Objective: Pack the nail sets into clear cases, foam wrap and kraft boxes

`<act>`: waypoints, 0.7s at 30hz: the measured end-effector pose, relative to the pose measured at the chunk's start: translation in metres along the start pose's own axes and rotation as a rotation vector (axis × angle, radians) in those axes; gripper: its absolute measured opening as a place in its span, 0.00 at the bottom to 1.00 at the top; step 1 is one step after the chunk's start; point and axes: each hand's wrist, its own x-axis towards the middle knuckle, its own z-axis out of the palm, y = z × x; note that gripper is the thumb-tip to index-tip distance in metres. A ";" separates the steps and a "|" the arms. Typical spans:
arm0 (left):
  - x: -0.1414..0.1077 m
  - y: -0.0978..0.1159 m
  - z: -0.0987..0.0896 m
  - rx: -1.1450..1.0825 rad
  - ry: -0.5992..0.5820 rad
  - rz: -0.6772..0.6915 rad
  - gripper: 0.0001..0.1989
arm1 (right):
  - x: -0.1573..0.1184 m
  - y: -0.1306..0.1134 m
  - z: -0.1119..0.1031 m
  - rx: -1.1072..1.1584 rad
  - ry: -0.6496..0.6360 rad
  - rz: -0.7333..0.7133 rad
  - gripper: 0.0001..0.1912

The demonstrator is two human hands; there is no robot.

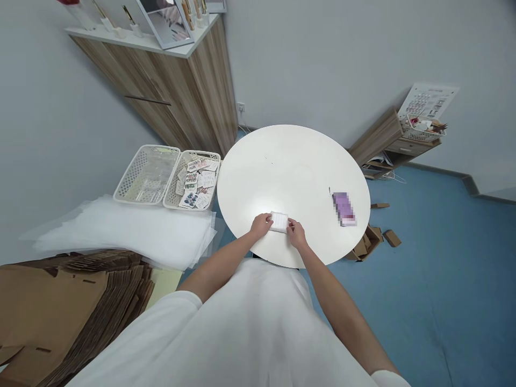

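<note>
A small white rectangular packet (279,221) lies near the front edge of the round white table (282,156). Its surface looks soft and slightly creased, and what is inside cannot be made out. My left hand (262,224) pinches its left end between thumb and fingers. At the opposite end, my right hand (296,233) grips the right edge with curled fingers.
A purple, blurred-out object (344,208) lies at the table's right. On the left are a basket of clear plastic packs (147,174), a basket of patterned cards (197,183), white sheets (129,228) and stacked flat cardboard (60,312). An open carton (368,243) sits on the floor.
</note>
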 end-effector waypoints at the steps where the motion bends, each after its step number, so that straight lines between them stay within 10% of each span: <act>1: 0.000 0.000 -0.001 -0.008 -0.021 0.012 0.12 | -0.001 0.002 0.000 0.000 -0.023 -0.013 0.25; 21: -0.024 0.005 -0.008 -0.258 0.029 -0.266 0.16 | -0.018 0.001 -0.029 0.567 -0.236 0.290 0.26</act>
